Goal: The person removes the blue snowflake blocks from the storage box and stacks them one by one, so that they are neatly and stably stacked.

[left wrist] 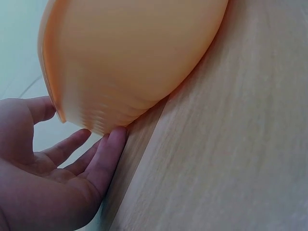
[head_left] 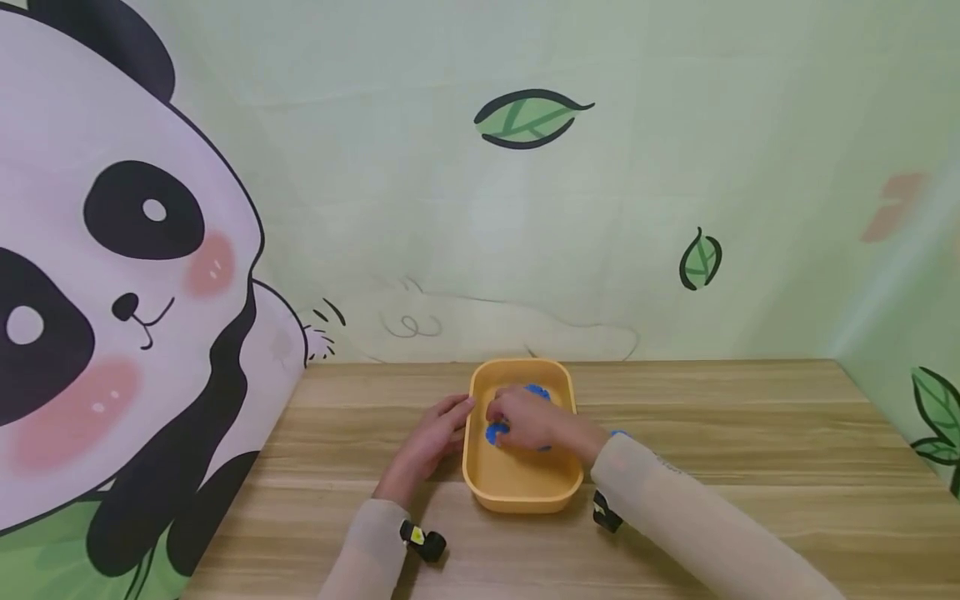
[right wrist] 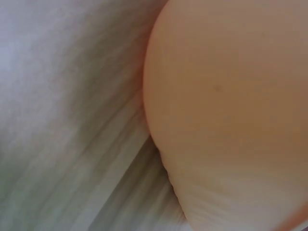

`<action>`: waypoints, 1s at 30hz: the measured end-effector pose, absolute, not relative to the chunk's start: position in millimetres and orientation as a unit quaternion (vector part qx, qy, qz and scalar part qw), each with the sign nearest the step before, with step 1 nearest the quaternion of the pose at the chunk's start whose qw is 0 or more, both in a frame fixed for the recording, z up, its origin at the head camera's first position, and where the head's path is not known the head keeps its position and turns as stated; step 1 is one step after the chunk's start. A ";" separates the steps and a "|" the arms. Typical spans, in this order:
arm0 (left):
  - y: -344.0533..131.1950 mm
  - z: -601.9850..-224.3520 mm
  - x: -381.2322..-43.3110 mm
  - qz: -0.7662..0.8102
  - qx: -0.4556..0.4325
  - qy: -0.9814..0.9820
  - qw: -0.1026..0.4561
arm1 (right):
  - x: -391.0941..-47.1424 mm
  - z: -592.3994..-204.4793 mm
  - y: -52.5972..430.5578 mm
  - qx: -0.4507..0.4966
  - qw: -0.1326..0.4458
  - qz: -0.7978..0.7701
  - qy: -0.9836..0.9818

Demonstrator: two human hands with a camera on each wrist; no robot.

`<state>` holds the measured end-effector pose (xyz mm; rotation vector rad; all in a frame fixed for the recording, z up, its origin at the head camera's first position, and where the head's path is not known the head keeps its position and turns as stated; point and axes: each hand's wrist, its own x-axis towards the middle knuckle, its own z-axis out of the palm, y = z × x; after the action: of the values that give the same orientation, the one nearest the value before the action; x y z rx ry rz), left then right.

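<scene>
A yellow-orange plastic bin (head_left: 522, 483) stands on the wooden table, its long side pointing away from me. My left hand (head_left: 438, 433) is at its left side. In the left wrist view the thumb touches the rim and the loosely extended fingers (left wrist: 113, 149) rest against the outer wall (left wrist: 139, 53). Inside the bin, my right hand (head_left: 528, 419) reaches down with curled fingers at a small blue piece (head_left: 495, 432). More blue (head_left: 537, 391) shows behind that hand; its shape is mostly hidden. Only the bin's outer wall (right wrist: 226, 96) and background fill the right wrist view.
The wooden table (head_left: 712, 442) extends to both sides of the bin and meets a pale green wall (head_left: 600, 250) close behind it. A large panda picture (head_left: 150, 292) covers the left side. Small black cameras (head_left: 429, 546) are strapped to both wrists.
</scene>
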<state>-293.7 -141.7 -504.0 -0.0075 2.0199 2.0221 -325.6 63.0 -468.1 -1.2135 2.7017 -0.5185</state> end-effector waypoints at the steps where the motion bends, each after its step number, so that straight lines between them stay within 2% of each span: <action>1: -141.6 -504.1 -293.7 0.701 -0.003 0.699 0.140 | -325.0 -468.0 62.7 -0.405 0.067 -0.167 0.897; 30: -142.3 -505.0 -293.0 0.700 -0.004 0.700 0.140 | -306.9 -464.1 55.9 -0.382 0.087 -0.122 0.912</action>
<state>-293.0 -142.3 -505.0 -0.0105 2.0223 2.0224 -306.9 55.9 -464.1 -1.1375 2.7155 -0.3626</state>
